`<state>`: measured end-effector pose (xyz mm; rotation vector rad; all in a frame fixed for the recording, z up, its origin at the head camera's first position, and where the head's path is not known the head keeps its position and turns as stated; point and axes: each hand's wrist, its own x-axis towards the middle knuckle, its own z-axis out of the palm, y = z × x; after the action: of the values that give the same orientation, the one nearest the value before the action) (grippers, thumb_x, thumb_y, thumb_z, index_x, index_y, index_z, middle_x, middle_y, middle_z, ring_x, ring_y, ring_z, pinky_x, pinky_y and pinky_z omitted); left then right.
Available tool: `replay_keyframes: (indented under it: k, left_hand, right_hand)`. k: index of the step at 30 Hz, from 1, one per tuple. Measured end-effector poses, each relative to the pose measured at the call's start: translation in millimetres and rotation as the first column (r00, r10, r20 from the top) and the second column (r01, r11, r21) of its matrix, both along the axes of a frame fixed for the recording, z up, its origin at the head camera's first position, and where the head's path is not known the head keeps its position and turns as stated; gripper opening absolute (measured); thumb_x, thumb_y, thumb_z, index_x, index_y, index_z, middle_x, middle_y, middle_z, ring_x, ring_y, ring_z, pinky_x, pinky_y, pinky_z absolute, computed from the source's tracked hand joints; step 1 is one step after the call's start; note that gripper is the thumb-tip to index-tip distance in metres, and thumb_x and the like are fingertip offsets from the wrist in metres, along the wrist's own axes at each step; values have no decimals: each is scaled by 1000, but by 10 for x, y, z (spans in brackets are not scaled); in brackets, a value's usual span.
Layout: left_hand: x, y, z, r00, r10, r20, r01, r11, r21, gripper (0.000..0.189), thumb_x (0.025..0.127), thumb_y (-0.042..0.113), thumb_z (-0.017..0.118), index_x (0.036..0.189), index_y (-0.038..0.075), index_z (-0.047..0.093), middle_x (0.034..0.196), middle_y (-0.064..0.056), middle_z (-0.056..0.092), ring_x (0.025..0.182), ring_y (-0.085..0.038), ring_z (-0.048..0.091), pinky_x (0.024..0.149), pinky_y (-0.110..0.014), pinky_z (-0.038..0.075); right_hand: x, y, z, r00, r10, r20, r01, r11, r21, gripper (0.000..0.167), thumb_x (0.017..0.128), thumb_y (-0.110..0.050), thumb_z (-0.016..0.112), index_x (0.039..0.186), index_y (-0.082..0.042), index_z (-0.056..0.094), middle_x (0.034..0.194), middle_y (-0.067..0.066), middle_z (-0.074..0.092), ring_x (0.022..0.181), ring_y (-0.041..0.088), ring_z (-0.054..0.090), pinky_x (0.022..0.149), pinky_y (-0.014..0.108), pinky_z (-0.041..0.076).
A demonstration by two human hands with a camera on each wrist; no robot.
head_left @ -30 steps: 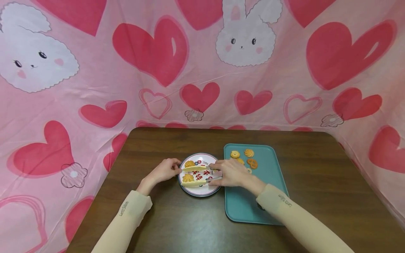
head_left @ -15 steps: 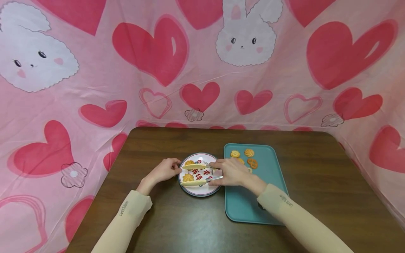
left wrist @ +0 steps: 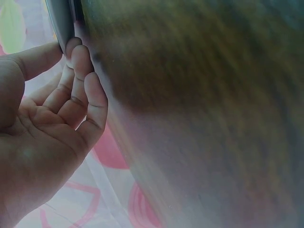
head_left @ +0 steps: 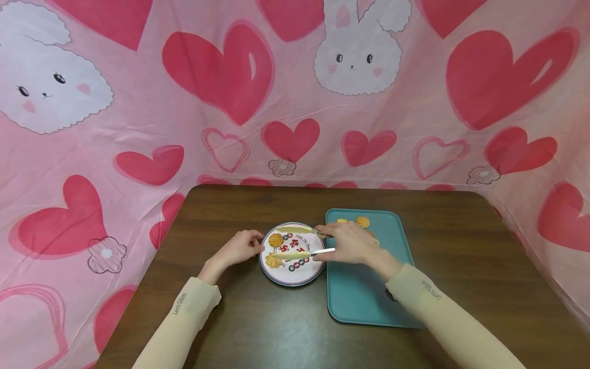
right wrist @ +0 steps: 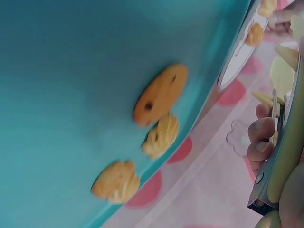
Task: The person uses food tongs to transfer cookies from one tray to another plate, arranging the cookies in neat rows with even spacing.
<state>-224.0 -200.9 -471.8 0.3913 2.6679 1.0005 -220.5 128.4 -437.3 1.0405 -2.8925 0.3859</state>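
My left hand (head_left: 240,249) pinches the left rim of a round white plate (head_left: 304,277) with red print and a blue edge. In the left wrist view, thumb and fingertips meet on the plate's rim (left wrist: 61,21). Two cookies lie at the plate's left side: a swirl cookie (head_left: 275,240) and a star-shaped cookie (head_left: 273,262). My right hand (head_left: 349,243) holds tongs (head_left: 317,251) with yellow tips and metal arms. The tongs are spread over the plate, nothing between their tips, and one tip overlaps the star-shaped cookie in the head view.
A teal tray (head_left: 369,302) lies to the right of the plate, under my right forearm. On its far part are several cookies, among them a swirl one (head_left: 362,222) and a flat brown one (right wrist: 161,95). The brown table (head_left: 249,328) ends at a pink heart-patterned cloth (head_left: 295,102).
My right hand has moved back and to the right with the tongs, away from the two cookies, which stay on the plate. My left hand stays at the rim.
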Motion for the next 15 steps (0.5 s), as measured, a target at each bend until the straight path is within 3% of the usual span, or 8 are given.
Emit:
replay_keyframes:
  k: [4, 10, 15]
  left_hand:
    - [-5, 1, -8, 1000, -7, -10, 7, 1000, -5, 36, 92, 12, 71, 123, -5, 64, 75, -1, 60, 61, -14, 52, 55, -29, 42]
    - [-14, -6, -24, 999, -21, -26, 21, 1000, -5, 35, 92, 12, 71, 121, -6, 64, 75, 0, 60, 60, -12, 51, 55, -29, 41]
    - [-18, -9, -23, 999, -22, -26, 22, 1000, -2, 34, 92, 12, 71, 121, -5, 65, 75, 0, 60, 60, -13, 52, 56, -29, 42]
  right_hand:
    - [-43, 128, 54, 999, -39, 20, 39, 999, -12, 83, 75, -70, 72, 136, -14, 63, 127, 6, 67, 94, 19, 67, 77, 39, 54]
    - [-125, 387, 95, 998, -65, 3, 65, 996, -60, 85, 75, -71, 71, 135, -11, 63, 126, 8, 67, 99, 22, 68, 83, 45, 54]
    - [-177, 613, 98, 994, -103, -22, 101, 991, -83, 85, 75, -73, 70, 134, -12, 65, 122, 9, 69, 97, 24, 69, 79, 45, 54]
